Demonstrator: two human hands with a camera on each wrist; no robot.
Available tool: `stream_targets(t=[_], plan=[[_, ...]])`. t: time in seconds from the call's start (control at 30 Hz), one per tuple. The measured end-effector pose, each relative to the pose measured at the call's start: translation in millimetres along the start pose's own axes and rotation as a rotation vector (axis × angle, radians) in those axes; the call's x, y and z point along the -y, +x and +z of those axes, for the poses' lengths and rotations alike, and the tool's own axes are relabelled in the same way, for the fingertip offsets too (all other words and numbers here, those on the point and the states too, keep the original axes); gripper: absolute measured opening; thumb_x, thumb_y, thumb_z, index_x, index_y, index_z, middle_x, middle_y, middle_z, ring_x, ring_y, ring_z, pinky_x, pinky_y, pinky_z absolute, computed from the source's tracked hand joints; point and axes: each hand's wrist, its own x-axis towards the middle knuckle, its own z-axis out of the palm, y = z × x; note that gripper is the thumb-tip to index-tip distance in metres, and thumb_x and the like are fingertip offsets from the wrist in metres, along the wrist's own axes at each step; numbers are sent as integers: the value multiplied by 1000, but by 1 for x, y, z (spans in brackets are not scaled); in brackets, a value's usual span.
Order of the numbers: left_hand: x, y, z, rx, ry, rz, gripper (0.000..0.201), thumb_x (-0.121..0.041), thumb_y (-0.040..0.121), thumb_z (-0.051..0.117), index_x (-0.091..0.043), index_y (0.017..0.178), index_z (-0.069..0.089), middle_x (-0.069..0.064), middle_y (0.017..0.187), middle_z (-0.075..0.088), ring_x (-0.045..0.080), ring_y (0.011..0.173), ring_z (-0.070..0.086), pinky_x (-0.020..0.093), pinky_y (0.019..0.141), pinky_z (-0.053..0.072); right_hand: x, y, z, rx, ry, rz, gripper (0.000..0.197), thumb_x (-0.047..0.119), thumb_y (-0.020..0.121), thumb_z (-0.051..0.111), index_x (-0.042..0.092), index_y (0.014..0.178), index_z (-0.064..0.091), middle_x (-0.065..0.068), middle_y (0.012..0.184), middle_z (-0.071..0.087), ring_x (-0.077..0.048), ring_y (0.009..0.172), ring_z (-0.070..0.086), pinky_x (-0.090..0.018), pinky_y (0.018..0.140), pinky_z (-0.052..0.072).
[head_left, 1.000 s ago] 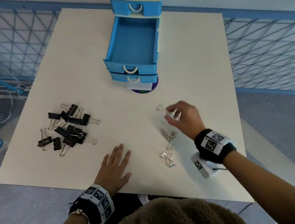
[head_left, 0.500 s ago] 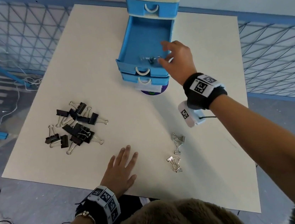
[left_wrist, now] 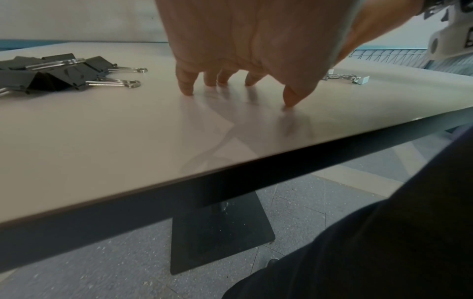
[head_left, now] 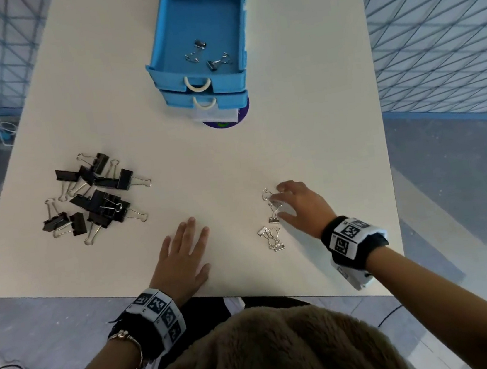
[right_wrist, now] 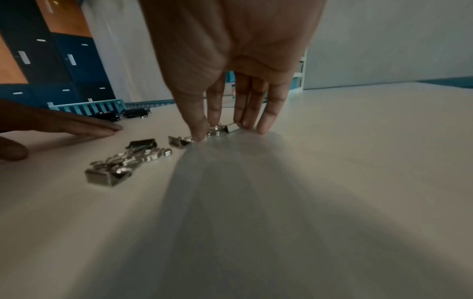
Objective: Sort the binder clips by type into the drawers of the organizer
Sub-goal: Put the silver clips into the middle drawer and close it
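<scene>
Left to right: black clips (head_left: 93, 196) sitting in an untouched heap on the left side of the bench (head_left: 301, 91), nowhere near a drawer yet. Left hand (head_left: 181, 259) flat on the bench near the front edge, fingers spread, holding nothing.

Big change up top: half a second ago the right hand was over the open drawer (head_left: 157, 41), and now two silver clips (head_left: 206, 54) lying in there, so first drop of that type done. Bottom drawer (head_left: 226, 100) shut, presumably for the black ones.

Right hand (head_left: 300, 205) back down at the silver pile (head_left: 271, 220), grip closing thumb against fingertips (right_wrist: 247, 123) on the farthest clips. Touching them for sure; actually pinched and lifted, can't tell. Rest of the pile just beside the thumb, toward the front edge.
</scene>
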Motion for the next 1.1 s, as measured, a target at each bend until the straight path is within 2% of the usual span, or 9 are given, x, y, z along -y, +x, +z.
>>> stream_targets(t=[0.07,0.17,0.37,0.57,0.73,0.87,0.97,1.1], plan=[[-1,1,0,1,5,-6,67,-44,78,33,-12,137,31,21,144,35,29,131,21,53,92,41,0,-1,6,-54,26,31,27,7,83,60,11,110,63,-14,118,56,-30,106,52,-37,75,46],[-2,0,0,1,8,-15,66,-44,78,33,-13,137,30,20,144,34,27,130,19,52,92,42,1,2,10,-116,65,49,17,3,85,57,7,97,67,-16,105,59,-33,96,55,-36,68,45],[-3,0,0,-2,15,-25,67,-43,77,33,-13,137,29,21,144,35,27,130,21,52,91,43,7,-4,8,-172,188,85,14,8,80,61,9,93,67,-14,94,58,-30,84,57,-35,69,46],[-4,1,2,-3,4,-31,67,-42,76,33,-12,136,32,21,143,36,28,129,21,54,90,43,21,-18,18,-77,209,120,17,13,77,63,10,94,65,-13,94,56,-31,81,58,-34,68,48],[-4,0,2,-4,-8,-31,67,-42,76,34,-12,136,32,21,143,35,28,130,20,54,91,42,31,-19,23,-49,168,210,26,27,79,67,8,96,63,-11,99,50,-27,80,54,-29,63,40],[-3,0,4,-2,-31,-33,67,-42,76,34,-12,136,31,21,144,34,28,131,20,55,92,41,32,-13,22,-57,143,210,15,12,84,59,5,96,64,-16,103,51,-34,82,58,-27,63,36],[-3,0,4,2,-43,-40,67,-42,76,34,-13,136,31,20,144,34,29,130,23,55,92,41,30,-7,20,-84,142,193,17,3,84,55,4,97,66,-19,102,53,-36,84,56,-28,64,35],[-2,0,4,2,-34,-32,67,-42,76,34,-13,136,31,20,144,34,28,130,21,54,92,41,25,2,15,-100,153,178,19,0,85,53,3,97,67,-19,103,54,-34,91,53,-29,66,37]])
